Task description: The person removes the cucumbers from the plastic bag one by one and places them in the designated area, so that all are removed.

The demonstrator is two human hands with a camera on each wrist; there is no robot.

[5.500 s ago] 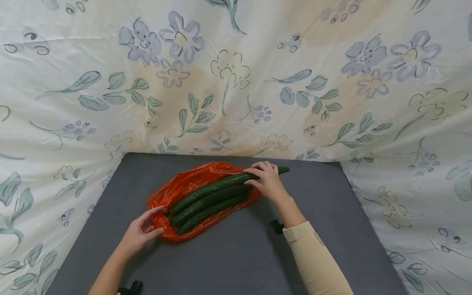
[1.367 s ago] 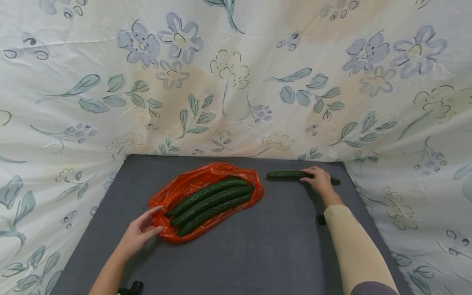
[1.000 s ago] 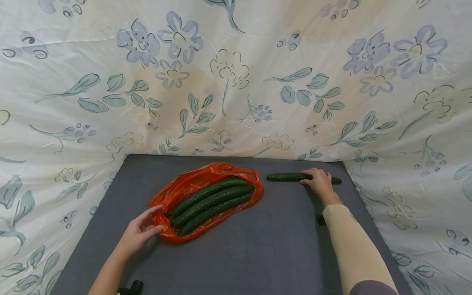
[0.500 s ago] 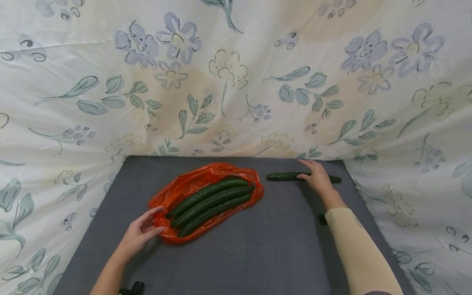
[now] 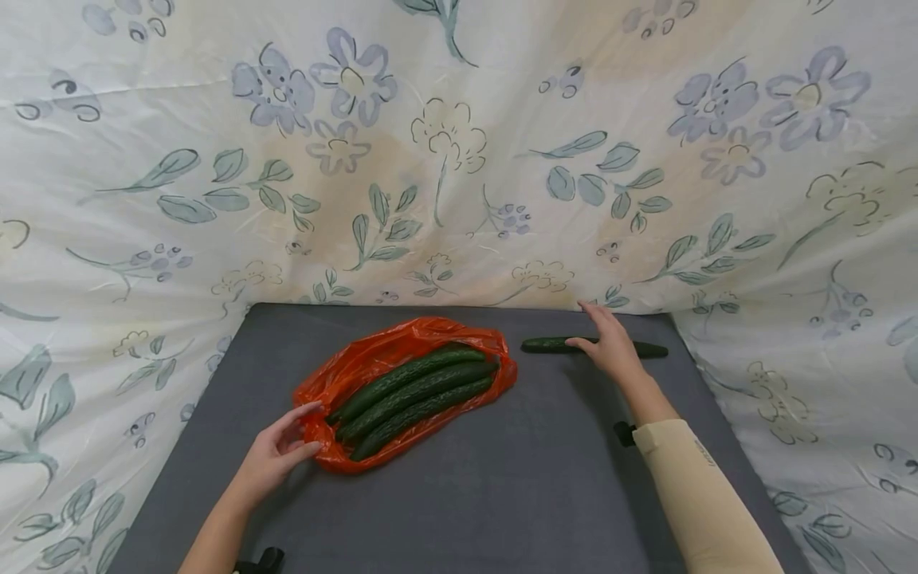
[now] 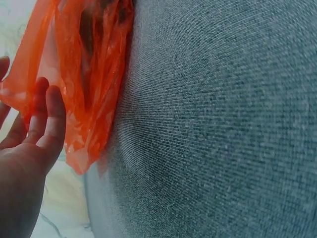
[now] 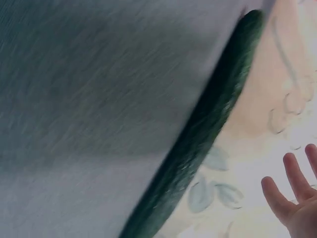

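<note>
A thin orange-red plastic bag (image 5: 373, 343) lies on the grey table with three long green cucumbers (image 5: 416, 391) side by side in it. At the bag's near left end, my left hand (image 5: 268, 462) holds the film with curled fingers; in the left wrist view the fingers (image 6: 52, 119) are against the crumpled plastic. A single cucumber (image 5: 649, 349) lies crosswise at the table's back right, and the right wrist view shows this cucumber (image 7: 198, 134) whole along most of its length. My right hand (image 5: 610, 343) hovers over its middle, fingers spread and holding nothing.
The grey cloth-covered table (image 5: 473, 494) ends at the back against a floral curtain (image 5: 445, 199), which also rises on both sides. Black wrist-camera mounts show at each forearm, one mount (image 5: 624, 434) beside the right sleeve.
My right hand first gripped a cucumber at the bag's right end, set it down on the table at the right, then let go and lifted with fingers spread. The left hand stayed at the bag.
</note>
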